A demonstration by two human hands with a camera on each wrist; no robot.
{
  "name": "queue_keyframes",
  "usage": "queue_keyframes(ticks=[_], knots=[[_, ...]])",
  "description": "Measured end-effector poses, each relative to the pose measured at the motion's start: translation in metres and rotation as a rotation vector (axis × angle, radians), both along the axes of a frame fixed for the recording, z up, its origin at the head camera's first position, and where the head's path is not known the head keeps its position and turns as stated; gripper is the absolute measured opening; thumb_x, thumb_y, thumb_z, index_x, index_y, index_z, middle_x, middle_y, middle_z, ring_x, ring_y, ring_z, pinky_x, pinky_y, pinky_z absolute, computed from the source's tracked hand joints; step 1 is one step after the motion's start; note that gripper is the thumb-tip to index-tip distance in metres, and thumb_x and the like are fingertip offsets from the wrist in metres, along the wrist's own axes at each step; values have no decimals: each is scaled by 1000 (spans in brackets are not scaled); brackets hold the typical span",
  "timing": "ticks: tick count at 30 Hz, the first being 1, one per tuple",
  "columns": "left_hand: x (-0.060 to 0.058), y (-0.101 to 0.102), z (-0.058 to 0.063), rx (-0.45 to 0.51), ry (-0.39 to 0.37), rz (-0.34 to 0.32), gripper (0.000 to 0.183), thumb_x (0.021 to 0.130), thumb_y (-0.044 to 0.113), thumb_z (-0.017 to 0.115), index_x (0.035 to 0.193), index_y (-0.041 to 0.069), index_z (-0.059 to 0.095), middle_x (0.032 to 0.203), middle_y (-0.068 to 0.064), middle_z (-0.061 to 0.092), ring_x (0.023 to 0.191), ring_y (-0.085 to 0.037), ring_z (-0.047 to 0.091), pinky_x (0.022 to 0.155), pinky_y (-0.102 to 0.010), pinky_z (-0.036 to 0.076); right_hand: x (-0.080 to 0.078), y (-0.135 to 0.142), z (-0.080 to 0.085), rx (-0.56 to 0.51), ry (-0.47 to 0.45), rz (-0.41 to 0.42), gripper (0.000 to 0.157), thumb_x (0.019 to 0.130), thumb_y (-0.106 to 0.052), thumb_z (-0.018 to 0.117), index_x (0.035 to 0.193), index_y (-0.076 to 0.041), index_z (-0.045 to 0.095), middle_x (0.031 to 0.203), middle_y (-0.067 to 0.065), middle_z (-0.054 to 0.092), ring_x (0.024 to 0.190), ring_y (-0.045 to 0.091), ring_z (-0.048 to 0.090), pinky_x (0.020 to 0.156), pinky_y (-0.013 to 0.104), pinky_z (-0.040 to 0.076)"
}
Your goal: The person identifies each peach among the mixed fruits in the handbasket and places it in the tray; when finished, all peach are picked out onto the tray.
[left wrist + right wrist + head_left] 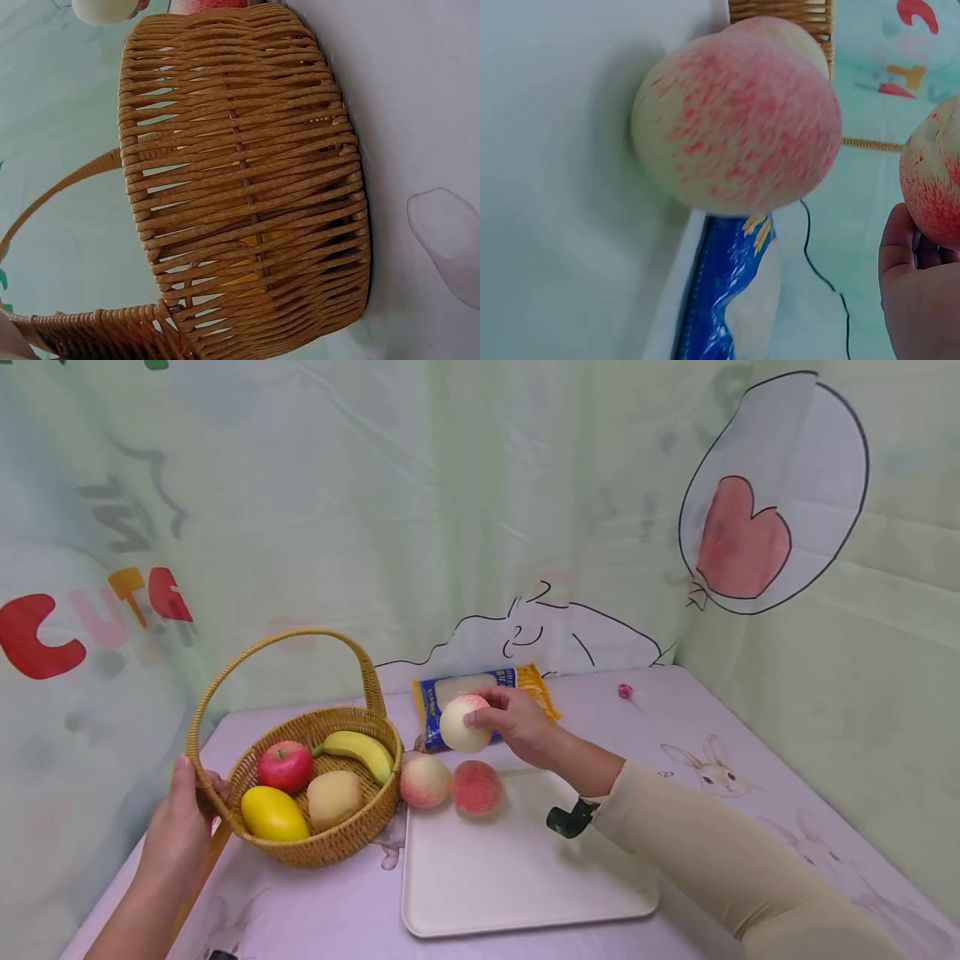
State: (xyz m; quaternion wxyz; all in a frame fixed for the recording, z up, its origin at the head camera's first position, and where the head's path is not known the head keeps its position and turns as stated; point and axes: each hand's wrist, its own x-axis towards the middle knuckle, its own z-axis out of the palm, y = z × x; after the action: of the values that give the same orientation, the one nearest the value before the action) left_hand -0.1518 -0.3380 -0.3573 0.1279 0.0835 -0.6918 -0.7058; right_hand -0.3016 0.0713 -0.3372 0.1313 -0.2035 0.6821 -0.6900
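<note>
My left hand (180, 818) grips the handle of a wicker basket (337, 853) at its left base. In the basket lie a red apple (285, 766), a banana (356, 752), a yellow mango-shaped fruit (273, 814) and a tan roundish fruit (334, 799). My right hand (517, 722) holds a pale peach (462, 727) between thumb and fingers, raised above the far side of a white tray (525, 877). A redder peach (477, 787) and a paler peach (425, 780) sit side by side at the tray's far left corner, beside the basket. In the left wrist view the woven side (240, 187) fills the middle.
A blue and yellow plastic bag (431, 706) with pale contents lies behind the tray, partly hidden by my right hand. A wrapped lollipop (625, 692) is at the back right. Printed curtains (300, 527) stand behind the table and along its sides.
</note>
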Motion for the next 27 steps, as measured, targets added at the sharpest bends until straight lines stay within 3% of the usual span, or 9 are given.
queue_keyframes(ticks=[5,12,17,27], knots=[[0,-3,1,-2,16,-8,57,107,61,26,105,10,51,94,7,53,100,-11,49,90,-13,39,-4,13,-4,14,0,-47,47,91,-10,67,132,10,57,113,6,67,97,18,63,84,25,54],[2,-3,0,-17,14,-20,58,108,60,24,103,10,52,93,6,53,99,-11,49,88,-12,40,-3,32,-12,70,-17,-84,48,94,-13,66,136,9,54,125,13,61,111,23,58,95,25,52],[3,-3,1,-23,-2,-21,59,108,60,23,104,8,51,93,6,53,99,-10,48,89,-13,39,1,42,-21,109,-20,-105,50,95,-15,66,136,10,53,129,17,60,112,23,57,95,23,51],[2,-3,2,-43,17,-32,59,109,59,21,103,8,52,94,6,53,99,-9,48,89,-14,38,10,61,-41,218,-9,-140,38,94,-14,71,125,7,61,109,7,68,98,20,58,84,25,51]])
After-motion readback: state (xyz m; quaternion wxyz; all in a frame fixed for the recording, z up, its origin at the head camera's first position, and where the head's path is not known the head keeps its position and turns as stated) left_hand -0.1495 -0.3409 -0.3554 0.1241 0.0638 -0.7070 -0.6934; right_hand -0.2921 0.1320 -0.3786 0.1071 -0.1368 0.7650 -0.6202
